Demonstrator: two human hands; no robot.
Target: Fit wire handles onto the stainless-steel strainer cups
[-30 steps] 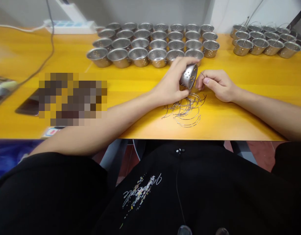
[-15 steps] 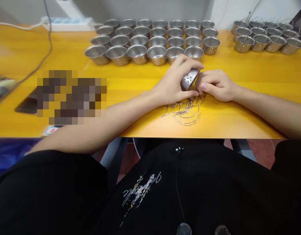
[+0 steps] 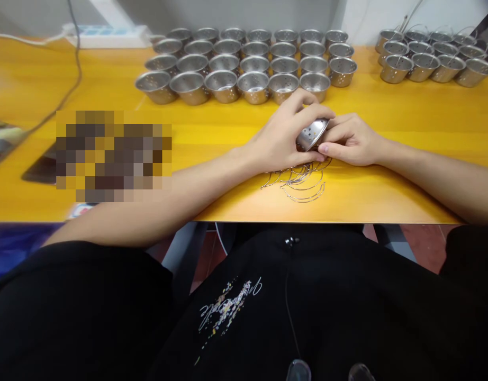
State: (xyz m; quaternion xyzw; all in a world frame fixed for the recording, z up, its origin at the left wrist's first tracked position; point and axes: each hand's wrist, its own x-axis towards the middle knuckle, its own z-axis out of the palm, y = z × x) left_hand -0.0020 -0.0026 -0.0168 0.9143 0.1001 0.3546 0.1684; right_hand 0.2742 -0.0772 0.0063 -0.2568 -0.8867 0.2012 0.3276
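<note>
A small perforated steel cup (image 3: 312, 133) is tilted on its side above the table, its open mouth turned to the right. My left hand (image 3: 283, 132) wraps round its outside, thumb below and fingers over the top. At the cup's rim, my right hand (image 3: 355, 140) is closed with bent fingers, its thumb close to the left thumb. Whatever lies between the right fingers is hidden by the hand and the rim. Below both hands, several curved wire handles (image 3: 303, 186) lie in a loose pile on the yellow table (image 3: 371, 196).
Rows of perforated cups (image 3: 254, 87) stand behind my hands. More cups with raised wire handles (image 3: 424, 66) are at the back right. A power strip (image 3: 109, 37) with cables lies at the back left. A dark flat object (image 3: 39, 166), partly blurred out, is on the left.
The cup has turned slightly and shifted a little right and down in my left hand. My right fingers have moved in against its rim, and the thumb has come nearer the left thumb.
</note>
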